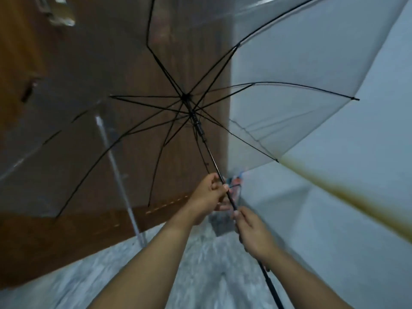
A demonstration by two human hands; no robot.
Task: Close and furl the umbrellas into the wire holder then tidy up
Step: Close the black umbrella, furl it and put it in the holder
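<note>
Clearly, the closing step is in hand: a transparent umbrella [278, 70], fully open, is held up in front of a wooden door [111, 63]. Its black shaft [211, 157] is pinched by the fingers of the left hand [207, 195], while the right hand [254, 235] is wrapped round it lower down. The runner [198, 126] sits high near the hub; it is judged that it must next be released and drawn down. No wire holder can be made out.
</note>
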